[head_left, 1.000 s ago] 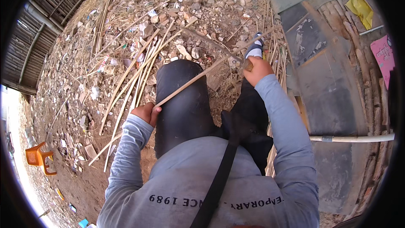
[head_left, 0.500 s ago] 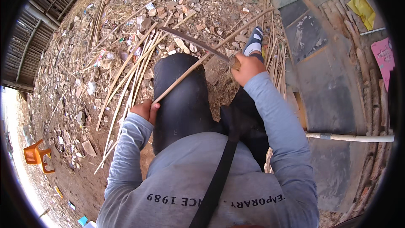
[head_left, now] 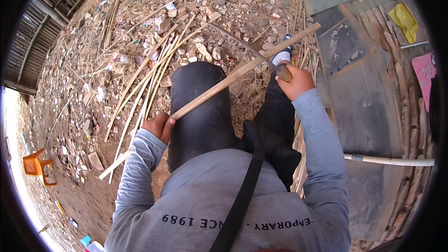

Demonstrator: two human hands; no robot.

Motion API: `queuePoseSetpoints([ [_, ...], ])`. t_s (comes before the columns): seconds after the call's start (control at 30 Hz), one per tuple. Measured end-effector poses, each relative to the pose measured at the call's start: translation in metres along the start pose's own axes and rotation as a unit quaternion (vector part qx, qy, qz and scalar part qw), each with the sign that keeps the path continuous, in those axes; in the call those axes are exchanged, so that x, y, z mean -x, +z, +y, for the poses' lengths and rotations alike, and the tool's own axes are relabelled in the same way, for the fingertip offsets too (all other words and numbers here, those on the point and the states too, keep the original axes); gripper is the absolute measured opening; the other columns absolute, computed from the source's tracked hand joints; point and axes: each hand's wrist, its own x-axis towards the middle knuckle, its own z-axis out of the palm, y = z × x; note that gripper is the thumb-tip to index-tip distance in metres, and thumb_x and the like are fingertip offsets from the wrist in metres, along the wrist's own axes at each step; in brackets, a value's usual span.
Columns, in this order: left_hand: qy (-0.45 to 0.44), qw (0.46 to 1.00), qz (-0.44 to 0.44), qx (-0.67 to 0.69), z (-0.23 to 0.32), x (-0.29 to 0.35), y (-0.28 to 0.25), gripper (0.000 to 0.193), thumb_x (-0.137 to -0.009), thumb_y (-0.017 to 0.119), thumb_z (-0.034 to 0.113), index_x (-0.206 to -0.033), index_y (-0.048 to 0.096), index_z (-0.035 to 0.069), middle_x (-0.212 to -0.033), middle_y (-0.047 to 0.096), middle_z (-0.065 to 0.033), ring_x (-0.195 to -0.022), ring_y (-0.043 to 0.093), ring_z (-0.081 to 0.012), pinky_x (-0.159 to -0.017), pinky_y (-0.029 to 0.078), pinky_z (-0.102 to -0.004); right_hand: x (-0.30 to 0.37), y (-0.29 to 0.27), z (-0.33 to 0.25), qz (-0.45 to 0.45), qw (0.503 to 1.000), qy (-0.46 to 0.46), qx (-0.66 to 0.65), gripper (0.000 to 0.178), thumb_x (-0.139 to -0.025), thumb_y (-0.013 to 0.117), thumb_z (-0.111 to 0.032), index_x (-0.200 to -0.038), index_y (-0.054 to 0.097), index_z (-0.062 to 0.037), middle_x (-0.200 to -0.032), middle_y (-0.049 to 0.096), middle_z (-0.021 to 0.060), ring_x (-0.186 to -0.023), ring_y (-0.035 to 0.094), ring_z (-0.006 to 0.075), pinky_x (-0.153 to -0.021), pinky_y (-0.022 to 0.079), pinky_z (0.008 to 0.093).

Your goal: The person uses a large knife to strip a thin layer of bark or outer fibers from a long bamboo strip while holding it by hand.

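Observation:
My left hand (head_left: 159, 127) is closed round a long, pale bamboo strip (head_left: 212, 92), which slants across my raised left thigh toward the upper right. My right hand (head_left: 298, 83) grips the wooden handle of a long-bladed knife (head_left: 246, 45). The dark blade points to the upper left and crosses the strip near its far part; whether the edge touches it I cannot tell. Behind my left wrist a pale strip end (head_left: 114, 164) sticks out, perhaps the rear of the same strip.
Several loose bamboo strips (head_left: 151, 77) lie on stony, littered ground to the left, and more strips (head_left: 301, 168) lie along my right leg. Dark boards (head_left: 361, 107) and poles (head_left: 405, 98) lie at the right. An orange plastic chair (head_left: 35, 164) stands far left.
My right hand and the knife have shifted to the right and a little nearer. The strip's far end has also moved right and nearer, and its broad face shows more. My left hand is nearly still.

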Motion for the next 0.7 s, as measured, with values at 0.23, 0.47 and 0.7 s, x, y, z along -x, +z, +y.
queuePoseSetpoints([
  [0.23, -0.024, 0.999, -0.043, 0.005, -0.001, 0.000, -0.008, 0.033, -0.094, 0.060, 0.035, -0.093, 0.063, 0.002, -0.067, 0.062, -0.0193, -0.063, 0.063, -0.0376, -0.059, 0.049, -0.0421, 0.018, 0.001, 0.007, 0.015, 0.999, -0.003, -0.030, 0.030, -0.074, 0.076, -0.029, -0.089, 0.065, -0.0045, -0.074, 0.065, 0.0195, -0.074, 0.064, 0.0394, -0.066, 0.051, 0.0441],
  [0.47, -0.011, 0.999, 0.040, -0.034, 0.012, 0.008, -0.005, 0.031, -0.093, 0.059, 0.034, -0.091, 0.063, 0.003, -0.073, 0.064, -0.0201, -0.069, 0.064, -0.0397, -0.063, 0.050, -0.0452, 0.022, 0.003, -0.003, 0.026, 0.998, -0.060, -0.022, 0.029, -0.073, 0.075, -0.030, -0.087, 0.065, -0.0067, -0.073, 0.064, 0.0179, -0.074, 0.063, 0.0397, -0.065, 0.050, 0.0467],
  [0.7, -0.034, 0.995, 0.022, -0.092, 0.011, 0.012, 0.004, 0.036, -0.096, 0.053, 0.039, -0.091, 0.059, 0.004, -0.078, 0.065, -0.0227, -0.072, 0.063, -0.0444, -0.064, 0.050, -0.0511, 0.013, 0.002, -0.014, 0.007, 0.999, -0.049, -0.003, 0.033, -0.073, 0.077, -0.027, -0.095, 0.068, -0.0046, -0.075, 0.064, 0.0205, -0.073, 0.063, 0.0402, -0.065, 0.050, 0.0457],
])
